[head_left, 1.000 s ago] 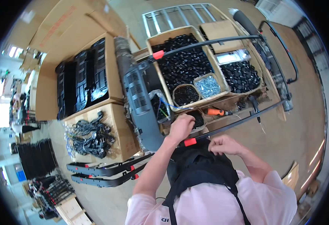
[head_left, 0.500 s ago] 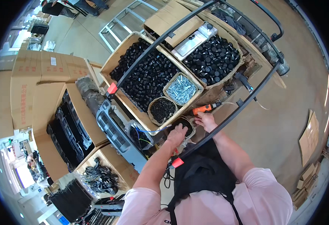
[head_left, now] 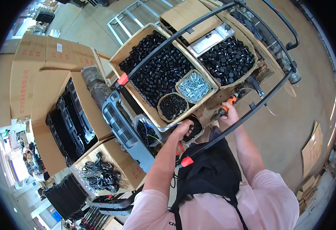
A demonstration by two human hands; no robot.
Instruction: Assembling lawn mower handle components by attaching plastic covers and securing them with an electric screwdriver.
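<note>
While gripped, orange-and-black screwdriver (head_left: 226,107) in right hand (head_left: 230,115).

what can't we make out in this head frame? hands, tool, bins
- Left hand: fingers dip into the round tub of small black parts; whether they pinch anything is hidden by the hand itself.
- Orange-handled tool in the right hand: its tip is hidden behind the black frame bar and box edge.
- Small black parts in the big cardboard box: too small to tell their kind.
- Plastic bag contents: blurred, only wires show.
</note>
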